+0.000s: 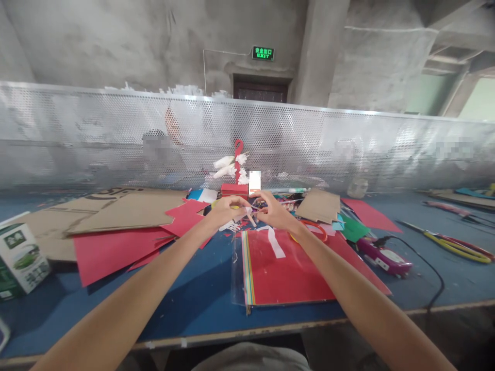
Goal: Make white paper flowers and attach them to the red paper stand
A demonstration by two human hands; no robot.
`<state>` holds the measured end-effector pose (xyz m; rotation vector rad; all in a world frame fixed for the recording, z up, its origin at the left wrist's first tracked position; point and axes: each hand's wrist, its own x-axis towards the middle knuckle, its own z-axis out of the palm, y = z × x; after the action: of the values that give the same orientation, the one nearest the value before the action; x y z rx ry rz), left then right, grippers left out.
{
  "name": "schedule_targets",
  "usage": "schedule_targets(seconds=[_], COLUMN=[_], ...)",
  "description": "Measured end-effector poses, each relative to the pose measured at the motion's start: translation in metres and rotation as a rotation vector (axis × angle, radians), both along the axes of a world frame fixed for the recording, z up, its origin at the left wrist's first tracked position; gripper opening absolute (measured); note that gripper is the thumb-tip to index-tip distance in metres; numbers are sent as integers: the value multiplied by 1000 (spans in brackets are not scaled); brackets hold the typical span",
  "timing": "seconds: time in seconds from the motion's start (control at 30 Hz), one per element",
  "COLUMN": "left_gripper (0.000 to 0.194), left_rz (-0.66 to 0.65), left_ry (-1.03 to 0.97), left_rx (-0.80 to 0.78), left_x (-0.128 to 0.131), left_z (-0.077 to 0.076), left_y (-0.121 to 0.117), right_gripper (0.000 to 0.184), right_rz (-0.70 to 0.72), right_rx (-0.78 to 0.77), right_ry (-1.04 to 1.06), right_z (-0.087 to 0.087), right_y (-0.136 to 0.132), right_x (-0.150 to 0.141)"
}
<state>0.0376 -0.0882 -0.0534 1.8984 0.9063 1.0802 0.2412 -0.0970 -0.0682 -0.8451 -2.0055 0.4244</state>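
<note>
My left hand (231, 207) and my right hand (274, 210) meet above the middle of the worktable, fingertips closed in a pinch. A small whitish piece (249, 210), perhaps paper, sits at my left fingertips; what my right fingers grip is too small to tell. Just below lie pale paper scraps (229, 225) and red bits. A white curled paper strip (275, 244) rests on a stack of red sheets (294, 278) in a clear sleeve. Behind my hands stands a red box (234, 191) with a red upright piece (238, 164) bearing white flower shapes (225, 167).
Cardboard (124, 214) and red sheets (119, 252) cover the left side, near a green-and-white carton (23, 260). At right are orange-handled scissors (319, 230), a purple device (384, 257) with a black cord, and long yellow-and-red-handled shears (456, 245). A perforated metal screen (309, 139) stands behind.
</note>
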Motion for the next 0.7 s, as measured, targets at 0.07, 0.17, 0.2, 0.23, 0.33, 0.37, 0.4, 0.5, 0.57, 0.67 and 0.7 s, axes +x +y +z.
schedule_targets(seconds=[0.07,0.17,0.2,0.23,0.33,0.37,0.4,0.5,0.57,0.67,0.7], left_gripper=[23,22,21,21,18,18,19,21,21,21,21], left_rz=[-29,-26,-14,-1,28,34,39,50,61,89,97], left_ry=[-81,-168,-183,-196,-216,-215,-211,-182,-141,-67,-42], left_rx=[-61,-96,-93,-87,-75,-72,-67,-6,57,130,144], left_x=[1,3,3,4,7,8,8,9,9,7,6], left_z=[0,0,-1,-2,-4,-4,-5,-6,-7,-9,-9], left_y=[-1,-2,-3,-4,-6,-7,-7,-5,-2,4,5], right_gripper=[47,43,43,44,47,48,48,44,41,38,38], right_rz=[57,159,187,206,193,172,150,111,103,100,99], right_rx=[-48,-175,-222,-262,-310,-308,-303,-293,-293,-302,-304], right_ry=[-4,30,52,73,106,111,118,148,165,167,161], right_z=[4,8,9,8,5,4,2,1,1,2,2], right_y=[-5,-11,-12,-13,-13,-13,-13,-12,-12,-12,-11], right_x=[-3,-8,-10,-12,-18,-20,-21,-24,-24,-21,-19])
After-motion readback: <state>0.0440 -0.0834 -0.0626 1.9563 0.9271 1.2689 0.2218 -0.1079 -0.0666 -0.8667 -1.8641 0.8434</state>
